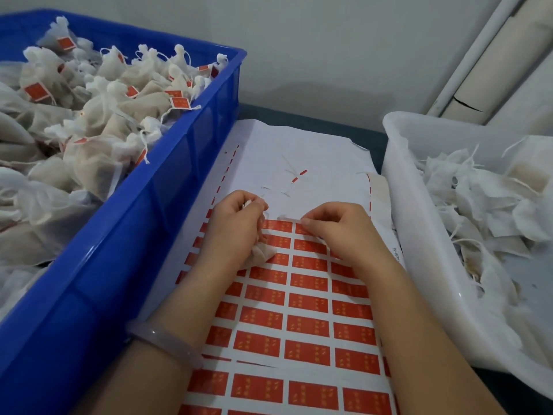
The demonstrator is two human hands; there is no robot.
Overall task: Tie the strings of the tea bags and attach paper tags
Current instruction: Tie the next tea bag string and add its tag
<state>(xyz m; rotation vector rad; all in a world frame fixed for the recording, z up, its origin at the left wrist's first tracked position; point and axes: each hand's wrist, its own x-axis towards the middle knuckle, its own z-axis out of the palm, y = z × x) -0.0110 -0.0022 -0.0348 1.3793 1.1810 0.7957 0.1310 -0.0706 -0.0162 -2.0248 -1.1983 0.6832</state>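
My left hand grips a white mesh tea bag, whose body bulges out below the fingers. A thin white string runs from it to my right hand, which pinches the string's end just above the top row of red tags. Both hands rest on a sticker sheet of red paper tags; its upper part is bare white backing. Whether a tag is stuck to the string is hidden by my fingers.
A blue crate on the left holds several tied tea bags with red tags. A white tub on the right holds several untagged bags with loose strings. Thread scraps and a red strip lie on the backing paper. A wall stands behind.
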